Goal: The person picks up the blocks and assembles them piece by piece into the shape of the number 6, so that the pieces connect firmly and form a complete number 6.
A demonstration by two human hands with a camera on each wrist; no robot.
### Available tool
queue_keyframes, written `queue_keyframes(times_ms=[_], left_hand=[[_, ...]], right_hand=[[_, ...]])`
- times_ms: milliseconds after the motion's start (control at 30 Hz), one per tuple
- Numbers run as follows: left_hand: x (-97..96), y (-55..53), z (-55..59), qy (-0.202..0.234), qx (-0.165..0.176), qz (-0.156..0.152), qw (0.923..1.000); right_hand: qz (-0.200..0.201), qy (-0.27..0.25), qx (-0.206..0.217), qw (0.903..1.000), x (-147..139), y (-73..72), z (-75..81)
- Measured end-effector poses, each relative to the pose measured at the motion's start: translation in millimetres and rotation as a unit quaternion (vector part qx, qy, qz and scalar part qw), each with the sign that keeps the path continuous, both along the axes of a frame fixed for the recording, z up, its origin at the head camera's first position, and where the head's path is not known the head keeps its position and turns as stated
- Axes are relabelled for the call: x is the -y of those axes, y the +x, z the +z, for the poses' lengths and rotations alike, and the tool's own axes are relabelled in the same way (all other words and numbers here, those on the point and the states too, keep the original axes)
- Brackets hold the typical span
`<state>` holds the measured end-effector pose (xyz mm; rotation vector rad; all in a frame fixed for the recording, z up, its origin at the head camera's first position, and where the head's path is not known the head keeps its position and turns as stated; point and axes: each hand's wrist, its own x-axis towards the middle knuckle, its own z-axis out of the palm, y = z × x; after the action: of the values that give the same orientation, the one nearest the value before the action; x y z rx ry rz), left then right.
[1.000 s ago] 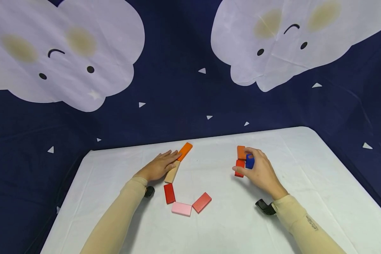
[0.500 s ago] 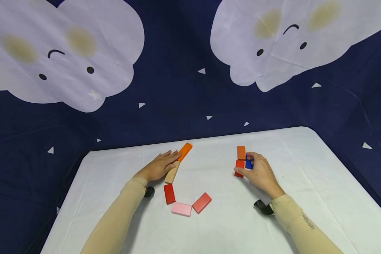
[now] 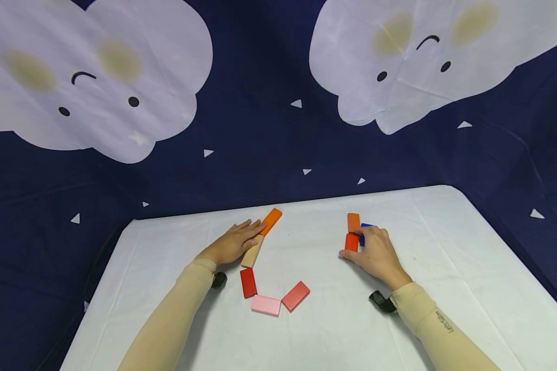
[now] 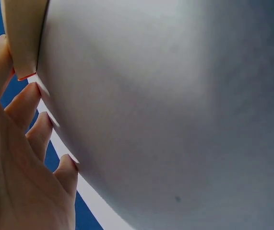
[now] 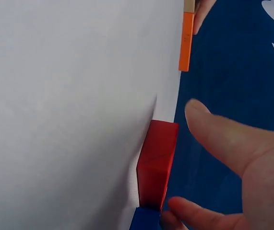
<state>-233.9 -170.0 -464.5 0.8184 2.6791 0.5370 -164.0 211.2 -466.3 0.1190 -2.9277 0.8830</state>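
My left hand [image 3: 232, 242] lies flat at the left, fingers straight, over the edges of a tan block [image 3: 252, 255] and an orange block [image 3: 272, 220] set end to end. In the left wrist view its thumb is against the tan block [image 4: 24, 38]. The right hand [image 3: 376, 255] spans a bright red block [image 3: 351, 241]. Its thumb stands off from the red block [image 5: 158, 160] in the right wrist view, while the other fingertips are close by its near end. A blue block [image 3: 363, 237] sits beside it, partly hidden by the fingers. Another orange block [image 3: 354, 222] lies behind.
A dark red block [image 3: 248, 283], a pink block [image 3: 266, 305] and a coral block [image 3: 295, 296] continue the curved row on the white table [image 3: 325, 340]. A dark blue cloth [image 3: 260, 129] with clouds hangs behind the table's far edge.
The right hand has drawn slightly down and left, from around the blue block to over the red one, its thumb now at the red block's near end. The left hand has stayed still.
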Motion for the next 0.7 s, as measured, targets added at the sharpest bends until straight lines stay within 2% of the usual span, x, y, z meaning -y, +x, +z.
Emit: queue_keyframes(times_ms=[300,700], left_hand=[[0.1,0.0,0.6,-0.004,-0.002,0.000,1.0000],[-0.8,0.2,2.2,-0.011,-0.002,0.001,0.9999]], right_hand=[[0.025,0.039,-0.007,0.9989,2.3,-1.0,-0.9],[0.045,0.049,-0.007,0.9978,1.8,3.4,1.1]])
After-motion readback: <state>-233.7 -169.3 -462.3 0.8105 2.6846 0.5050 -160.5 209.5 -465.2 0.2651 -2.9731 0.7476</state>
